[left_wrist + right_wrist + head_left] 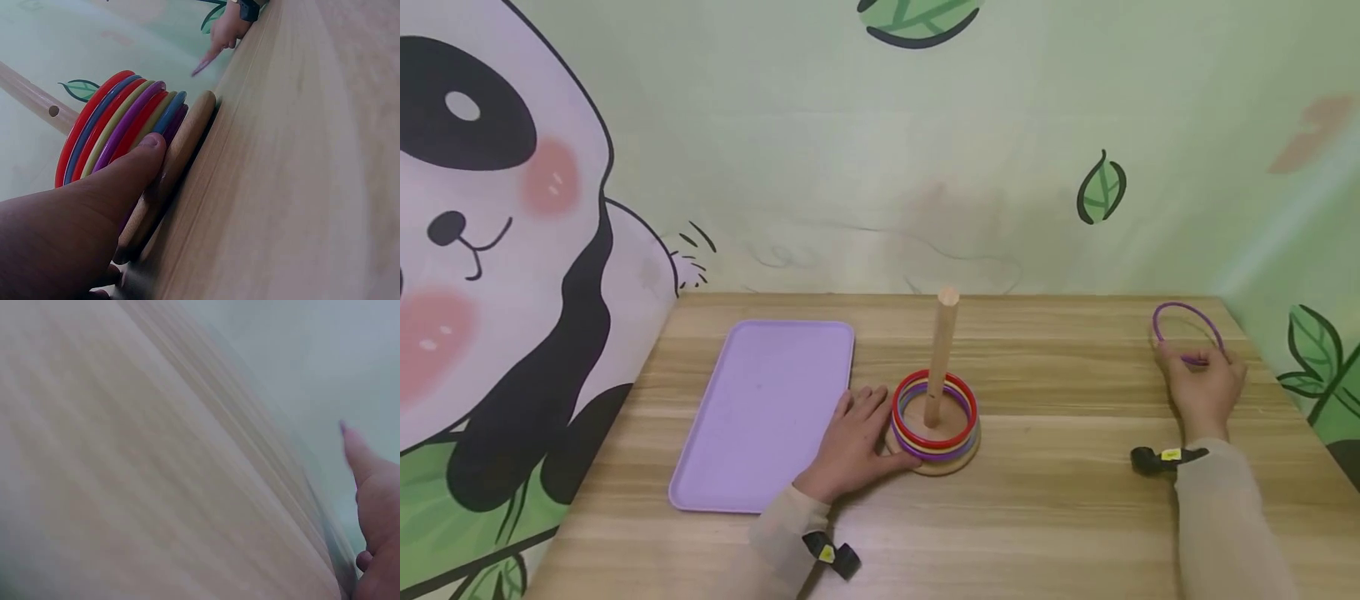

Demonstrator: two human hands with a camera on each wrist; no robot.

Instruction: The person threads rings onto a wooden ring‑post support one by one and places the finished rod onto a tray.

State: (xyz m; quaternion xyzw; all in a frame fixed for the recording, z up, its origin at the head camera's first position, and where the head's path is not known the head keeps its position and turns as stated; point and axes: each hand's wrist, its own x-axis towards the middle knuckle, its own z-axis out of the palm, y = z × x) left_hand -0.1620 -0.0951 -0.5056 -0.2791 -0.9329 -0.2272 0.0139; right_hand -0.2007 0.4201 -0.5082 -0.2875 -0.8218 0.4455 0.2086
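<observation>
A wooden ring stand (943,350) with an upright peg stands mid-table. Around its peg lies a stack of thin rings (110,125) in red, blue, yellow and purple, a red one on top. My left hand (850,454) holds the stand's round base (190,128) at its left and front; the thumb (145,153) lies against the base and lowest rings. At the far right of the table, my right hand (1206,387) pinches a single purple ring (1180,305), which is tilted up. In the right wrist view only a small bit of that ring shows.
A flat purple tray (767,408) lies left of the stand, close beside my left hand. Behind the wooden table (1060,500) rises a wall (985,150) painted with leaves and a panda.
</observation>
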